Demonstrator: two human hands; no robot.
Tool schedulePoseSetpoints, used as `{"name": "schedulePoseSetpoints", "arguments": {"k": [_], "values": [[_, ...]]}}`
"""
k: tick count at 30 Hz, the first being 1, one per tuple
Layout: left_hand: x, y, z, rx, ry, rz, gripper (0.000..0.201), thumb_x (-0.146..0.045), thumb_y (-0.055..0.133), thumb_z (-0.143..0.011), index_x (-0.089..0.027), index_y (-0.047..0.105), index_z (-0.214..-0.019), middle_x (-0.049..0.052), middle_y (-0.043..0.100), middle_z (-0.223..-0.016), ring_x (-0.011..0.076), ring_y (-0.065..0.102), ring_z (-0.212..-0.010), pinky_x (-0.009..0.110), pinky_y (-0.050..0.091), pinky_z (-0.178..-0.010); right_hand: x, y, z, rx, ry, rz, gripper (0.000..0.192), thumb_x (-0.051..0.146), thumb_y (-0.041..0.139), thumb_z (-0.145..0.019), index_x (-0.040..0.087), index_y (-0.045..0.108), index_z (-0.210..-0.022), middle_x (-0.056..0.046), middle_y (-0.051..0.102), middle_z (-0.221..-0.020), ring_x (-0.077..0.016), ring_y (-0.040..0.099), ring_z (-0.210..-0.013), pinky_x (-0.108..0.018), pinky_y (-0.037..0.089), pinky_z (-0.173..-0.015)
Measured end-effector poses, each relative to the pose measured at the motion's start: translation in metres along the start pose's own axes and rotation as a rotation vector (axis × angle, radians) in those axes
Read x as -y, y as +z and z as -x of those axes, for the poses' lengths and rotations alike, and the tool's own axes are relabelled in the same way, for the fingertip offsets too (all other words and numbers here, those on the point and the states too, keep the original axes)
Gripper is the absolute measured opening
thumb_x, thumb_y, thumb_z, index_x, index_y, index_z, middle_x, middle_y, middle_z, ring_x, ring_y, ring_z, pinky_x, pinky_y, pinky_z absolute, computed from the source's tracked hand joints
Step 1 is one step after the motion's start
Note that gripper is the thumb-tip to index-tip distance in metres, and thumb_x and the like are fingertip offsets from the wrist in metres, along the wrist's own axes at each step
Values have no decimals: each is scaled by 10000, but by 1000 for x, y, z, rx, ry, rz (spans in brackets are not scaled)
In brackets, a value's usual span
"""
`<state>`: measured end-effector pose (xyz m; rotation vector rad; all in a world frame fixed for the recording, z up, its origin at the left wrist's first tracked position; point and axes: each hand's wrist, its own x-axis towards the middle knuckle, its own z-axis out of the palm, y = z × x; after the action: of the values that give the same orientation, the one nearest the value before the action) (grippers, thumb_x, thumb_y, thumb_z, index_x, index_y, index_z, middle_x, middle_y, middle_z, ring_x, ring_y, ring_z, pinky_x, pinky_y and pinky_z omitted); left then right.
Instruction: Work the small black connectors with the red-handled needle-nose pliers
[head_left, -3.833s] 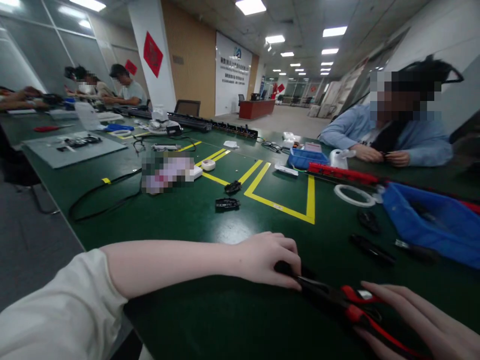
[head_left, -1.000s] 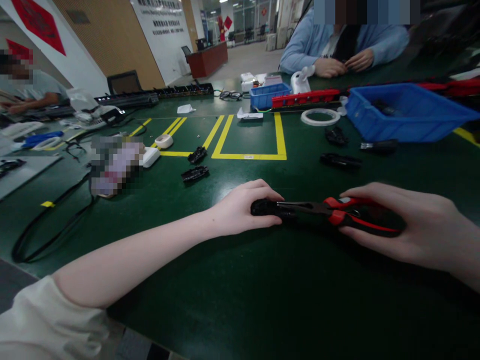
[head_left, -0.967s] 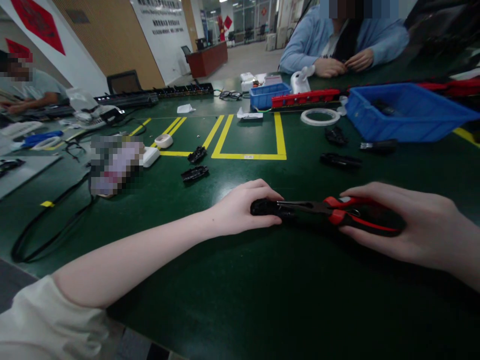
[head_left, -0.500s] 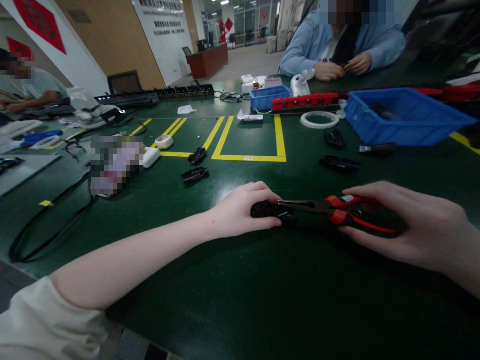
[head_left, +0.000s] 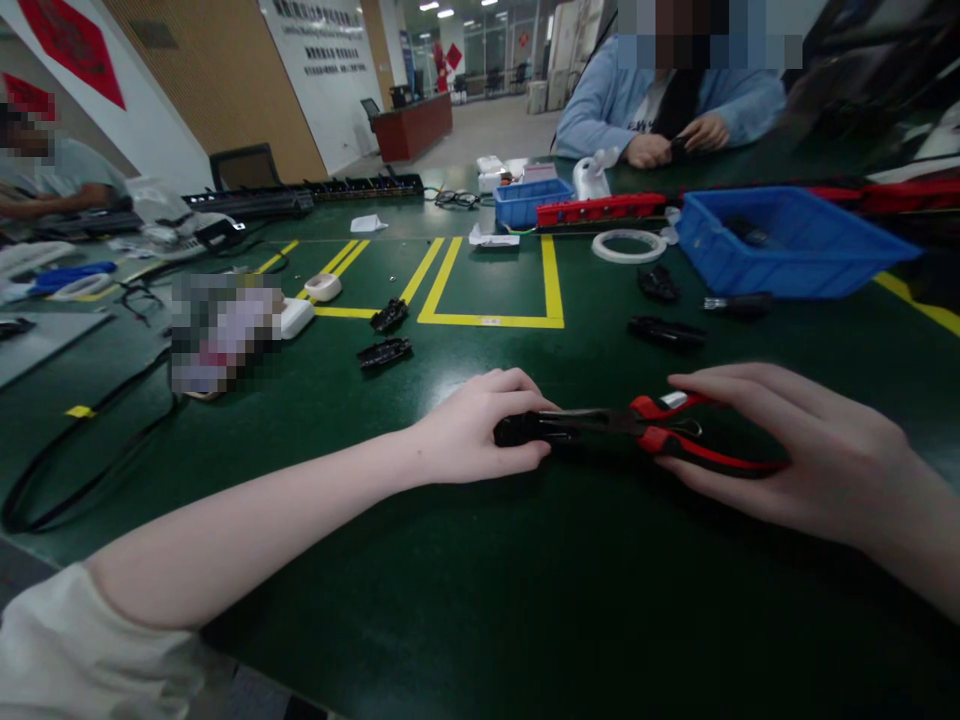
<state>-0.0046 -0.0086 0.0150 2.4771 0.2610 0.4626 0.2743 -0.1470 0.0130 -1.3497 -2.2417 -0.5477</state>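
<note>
While the small black part (head_left: 525,430) was pinned to the green worktop (head_left: 525,620) under the closed left hand (head_left: 472,430), red-handled pliers (head_left: 660,440) were gripped in the right hand (head_left: 780,460). Their long axis was laid left-right, the nose met the part, and both were kept near centre.

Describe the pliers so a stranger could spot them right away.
On the green table, look near the front edge, below the yellow taped square. The pliers lie between the two hands, right hand on the handles. They are the only red-and-black tool there.
</note>
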Motion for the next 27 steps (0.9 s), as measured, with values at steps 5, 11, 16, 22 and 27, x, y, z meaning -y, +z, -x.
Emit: {"name": "schedulePoseSetpoints", "arguments": {"k": [5,11,16,22,27], "values": [[-1,1,0,-13,-15,-5,294,-208,656,-855,-146,635,-1142,79,609,-1114,228,604,-1034,381,502,-931,3,-2,-4,-75,-3,23,470,386,664,-890,99,566,-1249,-156,663,-1096,-254,672,-976,-364,571,-869],[-1,1,1,-60,-62,44,213,-251,704,-860,-154,625,-1034,54,579,-1067,196,610,-957,333,527,-836,6,-4,-7,-99,3,37,484,354,680,-885,124,543,-1289,-159,656,-1110,-264,665,-998,-383,572,-872],[0,2,2,-116,-88,70,169,-263,750,-832,-159,638,-904,48,570,-1062,196,609,-972,337,533,-842,6,-5,-4,-103,-10,53,500,343,702,-867,136,546,-1295,-147,662,-1102,-254,669,-971,-371,577,-846],[3,2,0,-104,-60,120,150,-255,771,-828,-152,671,-870,51,600,-1070,186,625,-975,341,531,-866,6,-5,-4,-77,-68,63,473,357,687,-868,102,572,-1249,-159,669,-1071,-277,671,-962,-400,581,-834],[4,1,0,-70,-61,139,133,-251,760,-844,-149,705,-910,52,615,-1071,186,629,-986,345,529,-878,7,-5,-4,-33,-47,26,488,351,690,-859,130,552,-1271,-157,671,-1073,-282,683,-923,-407,597,-751]]}}
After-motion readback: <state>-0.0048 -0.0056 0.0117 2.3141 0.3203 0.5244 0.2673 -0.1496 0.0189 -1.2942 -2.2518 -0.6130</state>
